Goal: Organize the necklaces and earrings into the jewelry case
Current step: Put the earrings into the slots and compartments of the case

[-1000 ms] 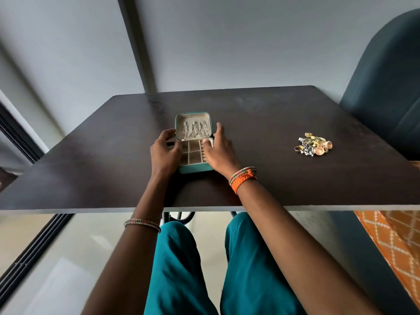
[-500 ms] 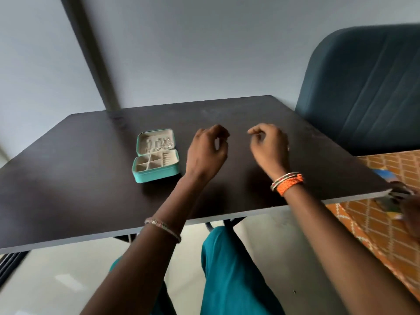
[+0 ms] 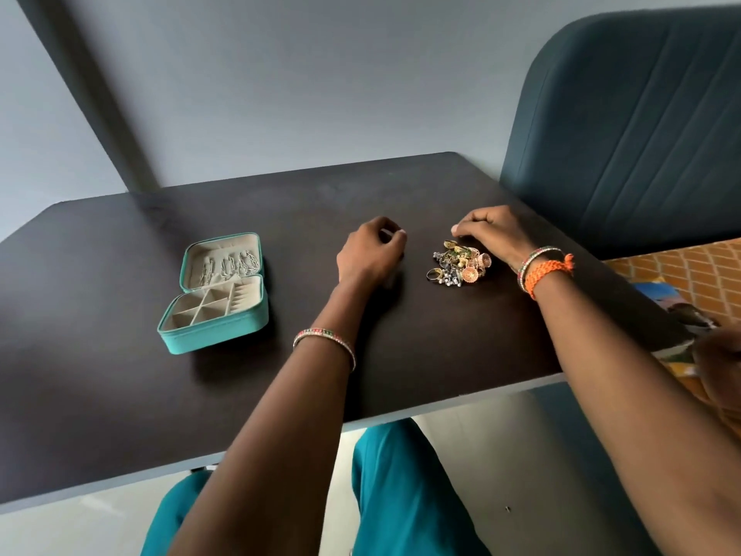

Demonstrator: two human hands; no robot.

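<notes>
We reach both forearms out over the dark table (image 3: 120,395). Our left hand (image 3: 371,250) hovers or rests near the middle of the tabletop, wrist bent slightly, fingers curled inward with thumb and fingertips close together; whether anything small sits between them we cannot tell. Our right hand (image 3: 491,230) lies just behind the pile of earrings and rings (image 3: 461,264), knuckles up, fingers curled down so the tips meet the far edge of the pile; we cannot tell if they already pinch a piece. A beaded bangle (image 3: 324,341) circles our left forearm, and an orange braided band (image 3: 547,270) sits on the right wrist.

The teal jewelry case (image 3: 216,294) lies open well to the left of both hands, its lid tilted back with silver chain necklaces (image 3: 226,266) hung inside, and its beige compartments in the base look bare. A dark blue chair back (image 3: 641,114) stands beyond the table's right corner.
</notes>
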